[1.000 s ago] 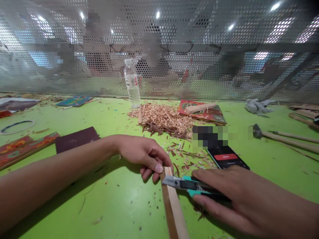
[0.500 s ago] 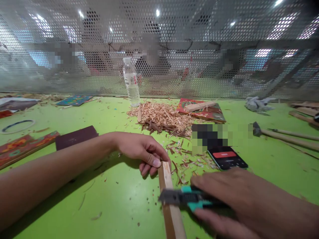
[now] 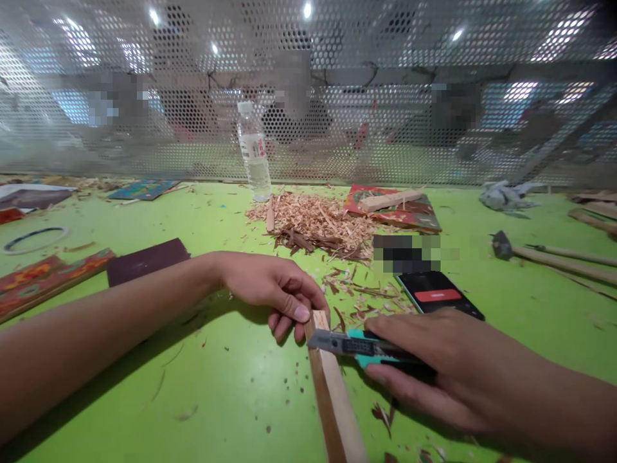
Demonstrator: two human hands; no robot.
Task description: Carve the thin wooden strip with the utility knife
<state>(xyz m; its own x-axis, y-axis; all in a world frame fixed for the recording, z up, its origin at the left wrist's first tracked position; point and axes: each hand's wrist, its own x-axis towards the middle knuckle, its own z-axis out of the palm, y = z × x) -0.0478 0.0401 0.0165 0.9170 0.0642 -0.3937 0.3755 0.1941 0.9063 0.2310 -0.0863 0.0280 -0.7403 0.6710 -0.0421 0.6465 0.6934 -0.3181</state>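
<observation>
On the bright green tabletop [image 3: 216, 386] just in front of me lies the pale square wooden stick [image 3: 332, 399], running from the near edge away toward my left hand [image 3: 270, 286]. The work in hand looks like paring this stick at its far end. The blade of the teal-and-black utility knife [image 3: 357, 346] is pushed out and laid across the wood just below the end, touching or almost touching it, and I judge that I am placing a cut and have not yet made it.

As I judge it, a stroke from this position calls for a low blade angle, a firm hold on the wood so it cannot roll, and care for my left fingertips, which sit very near the edge.

My left hand is curled, with thumb and fingers closed on the far tip of the stick and pressing it to the table. My right hand [image 3: 443, 366] is wrapped over the knife's handle, fingers lying along it and closed tight. The two hands are close together but not touching.

Beyond them are a heap of reddish wood shavings [image 3: 318, 225], a black phone with a red bar on its screen [image 3: 438, 296], a clear plastic water bottle [image 3: 254, 151] and a dark brown sandpaper sheet [image 3: 147, 260].
</observation>
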